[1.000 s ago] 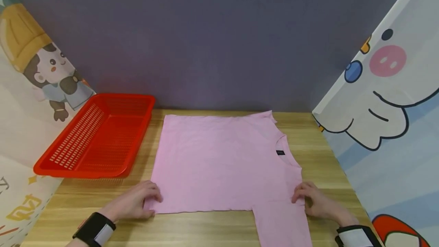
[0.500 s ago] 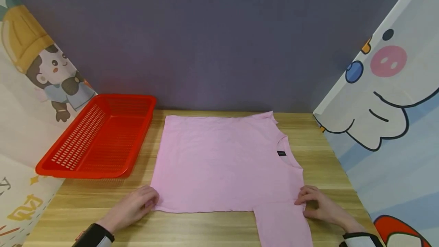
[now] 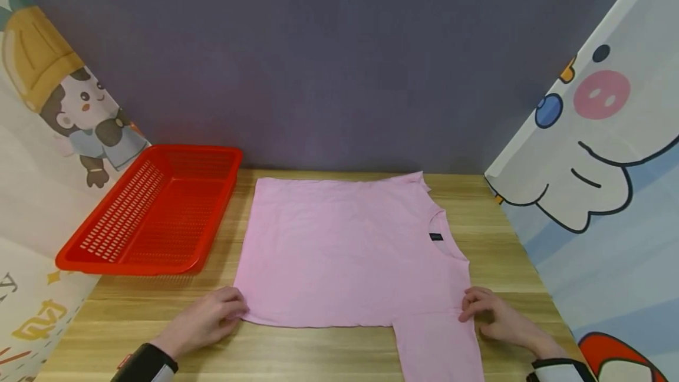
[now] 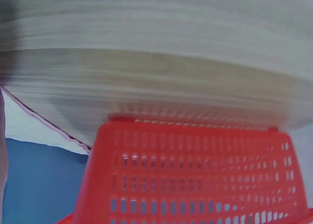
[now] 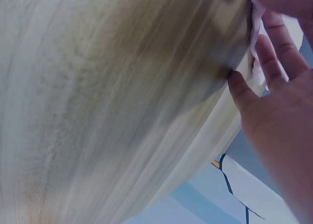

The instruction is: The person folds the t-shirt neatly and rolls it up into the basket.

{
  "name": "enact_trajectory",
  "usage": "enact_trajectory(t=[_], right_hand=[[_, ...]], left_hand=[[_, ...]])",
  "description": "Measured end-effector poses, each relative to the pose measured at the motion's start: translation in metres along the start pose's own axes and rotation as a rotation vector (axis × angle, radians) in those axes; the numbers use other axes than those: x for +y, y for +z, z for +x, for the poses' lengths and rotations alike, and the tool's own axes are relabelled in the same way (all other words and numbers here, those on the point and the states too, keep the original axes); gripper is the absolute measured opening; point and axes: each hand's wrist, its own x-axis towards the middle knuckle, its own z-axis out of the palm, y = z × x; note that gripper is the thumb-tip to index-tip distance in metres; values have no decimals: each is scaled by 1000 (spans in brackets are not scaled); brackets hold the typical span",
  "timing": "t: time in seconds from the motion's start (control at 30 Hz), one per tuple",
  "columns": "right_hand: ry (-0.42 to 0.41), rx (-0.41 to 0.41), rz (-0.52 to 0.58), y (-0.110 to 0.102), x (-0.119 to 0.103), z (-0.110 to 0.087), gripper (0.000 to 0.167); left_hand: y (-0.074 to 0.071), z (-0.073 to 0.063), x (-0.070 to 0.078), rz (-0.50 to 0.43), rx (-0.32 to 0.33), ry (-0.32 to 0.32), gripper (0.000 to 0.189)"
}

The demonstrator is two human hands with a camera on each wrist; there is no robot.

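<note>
A pink T-shirt point(image 3: 345, 246) lies flat on the wooden table, hem to the left and neckline with a black label to the right. One sleeve point(image 3: 437, 346) points toward the front and runs out of the head view. At the near hem corner, my left hand point(image 3: 209, 317) pinches the fabric with curled fingers; its fingertips hide that corner. My right hand point(image 3: 498, 317) pinches the shirt's shoulder edge, above the near sleeve. In the right wrist view, fingers point(image 5: 283, 48) are spread along the pale shirt edge. The left wrist view shows only a sliver of the left hand.
A red plastic basket point(image 3: 175, 211) with slotted sides stands at the back left, beside the shirt's hem. Behind the table point(image 3: 318, 355) rises a dark grey panel point(image 3: 339, 63). Cartoon-printed sheets point(image 3: 594, 193) flank it on both sides.
My left fingers have curled in from spread around the near hem corner to a pinch on it. The right hand has shifted slightly, staying at the shoulder edge. The shirt lies nearly as before.
</note>
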Motion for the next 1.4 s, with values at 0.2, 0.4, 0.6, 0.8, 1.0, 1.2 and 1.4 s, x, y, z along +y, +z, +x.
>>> enact_trajectory(t=[0.2, 0.4, 0.6, 0.8, 1.0, 1.2, 1.4], right_hand=[[47, 31, -103, 6, -8, -1, 47], [11, 91, -120, 11, -7, 0, 44], [-69, 224, -139, 22, -3, 4, 43], [-121, 339, -177, 28, -3, 7, 42], [-165, 355, -181, 31, -3, 6, 49], [-166, 310, -129, 29, -1, 3, 59], [-123, 302, -139, 25, 2, -1, 53]], left_hand=[[1, -1, 5, 98, -63, -24, 36], [5, 0, 8, 111, -51, -62, 32], [5, 3, 8, 113, -47, -51, 37], [7, 6, 7, 121, -6, -71, 33], [11, 6, 9, 181, 15, -134, 29], [13, 4, 8, 165, -11, -141, 43], [8, -1, -2, 52, 70, -39, 43]])
